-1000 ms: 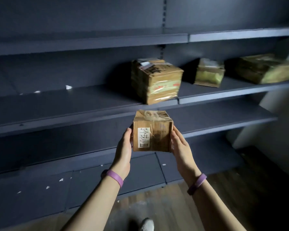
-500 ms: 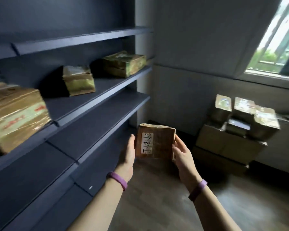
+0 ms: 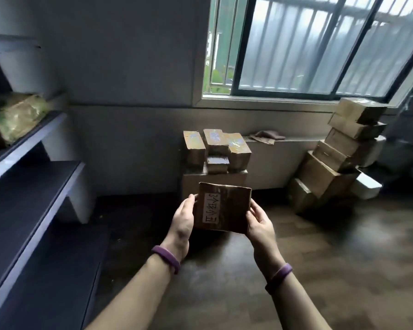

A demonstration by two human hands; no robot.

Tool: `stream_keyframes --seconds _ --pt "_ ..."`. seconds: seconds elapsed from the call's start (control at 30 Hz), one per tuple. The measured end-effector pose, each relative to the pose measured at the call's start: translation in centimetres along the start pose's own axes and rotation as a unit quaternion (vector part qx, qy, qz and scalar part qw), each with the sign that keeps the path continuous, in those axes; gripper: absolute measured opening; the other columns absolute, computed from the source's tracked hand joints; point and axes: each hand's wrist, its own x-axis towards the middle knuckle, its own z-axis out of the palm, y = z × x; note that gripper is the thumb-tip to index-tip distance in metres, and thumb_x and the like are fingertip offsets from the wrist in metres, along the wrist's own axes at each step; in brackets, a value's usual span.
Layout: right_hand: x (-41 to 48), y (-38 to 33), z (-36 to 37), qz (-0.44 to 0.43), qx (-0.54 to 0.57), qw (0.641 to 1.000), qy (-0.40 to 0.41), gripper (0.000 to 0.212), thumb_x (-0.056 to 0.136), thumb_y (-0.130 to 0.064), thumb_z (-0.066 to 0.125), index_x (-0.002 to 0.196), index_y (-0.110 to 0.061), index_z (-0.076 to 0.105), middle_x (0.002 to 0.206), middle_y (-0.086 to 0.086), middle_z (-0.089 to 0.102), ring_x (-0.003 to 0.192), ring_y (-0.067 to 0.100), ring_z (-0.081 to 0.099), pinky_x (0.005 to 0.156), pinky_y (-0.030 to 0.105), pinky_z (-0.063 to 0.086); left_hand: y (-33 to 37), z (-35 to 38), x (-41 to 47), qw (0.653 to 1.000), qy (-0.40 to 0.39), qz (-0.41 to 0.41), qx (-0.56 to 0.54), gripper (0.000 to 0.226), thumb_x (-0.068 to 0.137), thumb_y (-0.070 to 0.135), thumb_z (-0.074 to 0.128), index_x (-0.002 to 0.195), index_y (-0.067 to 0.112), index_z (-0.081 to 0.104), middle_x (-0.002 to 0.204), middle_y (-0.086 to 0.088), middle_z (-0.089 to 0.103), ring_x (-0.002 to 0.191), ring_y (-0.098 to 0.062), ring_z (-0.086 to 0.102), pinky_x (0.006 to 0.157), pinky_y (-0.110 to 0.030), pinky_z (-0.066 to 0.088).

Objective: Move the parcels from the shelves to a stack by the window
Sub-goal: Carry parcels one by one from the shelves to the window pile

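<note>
A small brown cardboard parcel (image 3: 227, 208) with a white handwritten label is held in front of me at chest height. My left hand (image 3: 183, 222) presses its left side and my right hand (image 3: 260, 225) presses its right side. Straight ahead under the window (image 3: 308, 46) stands a stack of taped parcels (image 3: 216, 146) on a larger pale box (image 3: 234, 181). A second, taller leaning pile of parcels (image 3: 339, 151) rises at the right of the window. One wrapped parcel (image 3: 17, 115) lies on the dark shelves (image 3: 31, 177) at my left.
The shelf unit runs along the left side with its end post (image 3: 78, 182) near the wall. A low white ledge (image 3: 284, 158) with a crumpled cloth (image 3: 267, 136) runs under the window. Dark wooden floor (image 3: 343, 258) lies open between me and the stacks.
The view has swung right from the shelves to the window wall. Both hands have carried the small parcel along, and the stacks under the window now lie straight ahead.
</note>
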Motion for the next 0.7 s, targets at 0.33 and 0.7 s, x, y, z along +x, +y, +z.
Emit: stream_keyframes --seconds 0.33,0.7 --pt "4.0 0.6 -1.3 -0.008 -0.002 0.997 0.078 0.042 0.105 0.001 0.037 0.144 -0.008 0.048 0.139 0.011 0.059 0.128 0.023 0.057 0.113 0.045 0.042 0.5 2.7 4.8 0.998 -0.065 0.002 -0.005 0.043 0.107 0.036 0.031 0.127 0.013 0.061 0.120 -0.008 0.069 0.113 -0.021 0.064 0.102 -0.042 0.049" --pt "19.3 1.8 -1.3 -0.003 -0.004 0.999 0.040 0.041 0.104 0.001 0.039 0.143 -0.007 0.049 0.137 0.009 0.060 0.128 0.021 0.057 0.112 0.039 0.043 0.5 6.5 18.8 0.999 -0.037 0.000 0.013 0.039 0.107 0.034 0.033 0.124 0.018 0.064 0.118 -0.003 0.071 0.110 -0.014 0.066 0.099 -0.036 0.050"
